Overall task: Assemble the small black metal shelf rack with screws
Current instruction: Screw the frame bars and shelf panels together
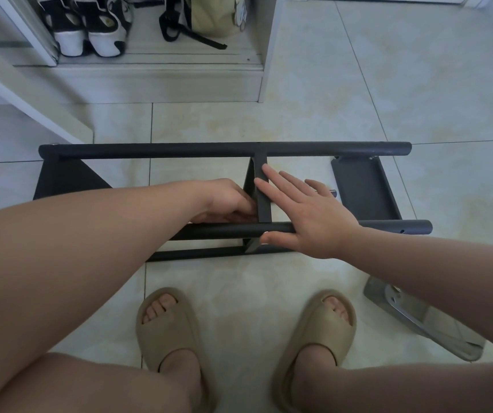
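Right hand (307,219): flat and spread, fingers straight. The fingertips lie on the short crossbar (262,201) and the thumb lies along the near tube (224,229). It presses and grips nothing.

Left hand (227,201): reaches in from the left, fingers curled against the left side of that crossbar. The bar hides the fingertips, so I cannot tell whether it holds anything.

Around:
- Pale tiled floor (358,99).
- White open cabinet (266,55) at the top, with black-and-white shoes (90,28) and a tan bag (209,16) with black straps inside.
- A white slanted board (31,105) at the left, near the rack's far left corner.
- A clear plastic bag (436,326) holding a metal wrench (403,311) at lower right, partly covered by the right forearm.
- Tan slippers (168,332) on the person's feet, just short of the rack.

Rack (224,150): lies on the floor in front of the feet, long axis running left to right. The two long tubes are parallel, with the crossbar joining them at the middle. A dark panel (364,189) sits between the tubes at the right end, and another dark panel at the left end. The left forearm covers part of the near tube.
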{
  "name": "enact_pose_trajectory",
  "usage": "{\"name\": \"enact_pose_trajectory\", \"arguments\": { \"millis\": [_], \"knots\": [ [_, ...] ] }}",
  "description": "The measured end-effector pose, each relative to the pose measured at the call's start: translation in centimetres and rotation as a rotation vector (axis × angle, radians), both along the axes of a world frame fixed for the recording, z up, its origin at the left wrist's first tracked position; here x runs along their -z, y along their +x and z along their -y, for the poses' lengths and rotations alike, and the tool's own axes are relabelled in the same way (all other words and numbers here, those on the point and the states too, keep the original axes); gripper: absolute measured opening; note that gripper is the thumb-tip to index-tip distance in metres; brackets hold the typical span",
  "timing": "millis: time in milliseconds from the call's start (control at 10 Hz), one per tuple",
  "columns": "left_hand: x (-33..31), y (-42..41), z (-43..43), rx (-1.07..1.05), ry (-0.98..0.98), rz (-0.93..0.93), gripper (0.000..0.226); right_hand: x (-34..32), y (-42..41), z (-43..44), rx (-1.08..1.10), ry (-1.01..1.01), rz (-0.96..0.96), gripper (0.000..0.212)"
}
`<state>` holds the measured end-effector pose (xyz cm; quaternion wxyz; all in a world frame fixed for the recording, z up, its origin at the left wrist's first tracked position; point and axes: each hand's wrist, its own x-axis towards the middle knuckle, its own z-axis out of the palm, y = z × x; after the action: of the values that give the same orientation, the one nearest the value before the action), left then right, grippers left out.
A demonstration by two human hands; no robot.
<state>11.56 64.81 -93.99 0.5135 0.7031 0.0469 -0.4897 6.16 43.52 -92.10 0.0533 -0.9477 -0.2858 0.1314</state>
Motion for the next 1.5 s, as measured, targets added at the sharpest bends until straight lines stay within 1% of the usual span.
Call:
{"name": "enact_pose_trajectory", "arguments": {
  "millis": [100, 200, 500, 700, 900, 1100, 1200, 1300, 1400, 1500],
  "knots": [
    [-0.08, 0.00, 0.18, 0.044, 0.025, 0.014, 0.016, 0.06, 0.00, 0.01, 0.001, 0.005, 0.001, 0.093],
    [-0.28, 0.00, 0.14, 0.041, -0.011, -0.040, 0.021, 0.10, 0.01, 0.01, 0.000, 0.011, 0.004, 0.092],
    [-0.15, 0.16, 0.29, 0.075, 0.023, -0.150, 0.030, -0.11, -0.04, -0.07, -0.001, 0.009, 0.004, 0.092],
    [-0.06, 0.08, 0.22, 0.047, -0.016, -0.172, 0.025, -0.22, -0.06, -0.10, 0.001, 0.004, 0.000, 0.092],
    [-0.19, -0.01, 0.40, 0.056, 0.004, -0.142, 0.019, -0.30, -0.06, -0.10, 0.005, -0.019, 0.002, 0.092],
    [-0.32, -0.05, 0.36, 0.087, 0.029, -0.108, 0.028, -0.17, -0.14, -0.12, -0.033, -0.038, 0.028, 0.093],
    [-0.51, -0.05, 0.30, 0.089, 0.025, -0.148, 0.029, -0.25, -0.03, -0.09, -0.058, -0.033, 0.024, 0.093],
    [-0.74, 0.01, 0.12, 0.079, -0.002, -0.195, 0.025, -0.39, 0.01, -0.15, -0.097, -0.010, 0.018, 0.092],
    [-0.77, 0.02, 0.13, 0.070, -0.009, -0.193, 0.022, -0.58, 0.23, -0.33, -0.140, -0.009, 0.005, 0.091],
    [-0.56, -0.09, 0.17, 0.087, 0.021, -0.110, 0.015, -0.67, 0.36, -0.58, -0.159, 0.003, -0.019, 0.090]
  ]
}}
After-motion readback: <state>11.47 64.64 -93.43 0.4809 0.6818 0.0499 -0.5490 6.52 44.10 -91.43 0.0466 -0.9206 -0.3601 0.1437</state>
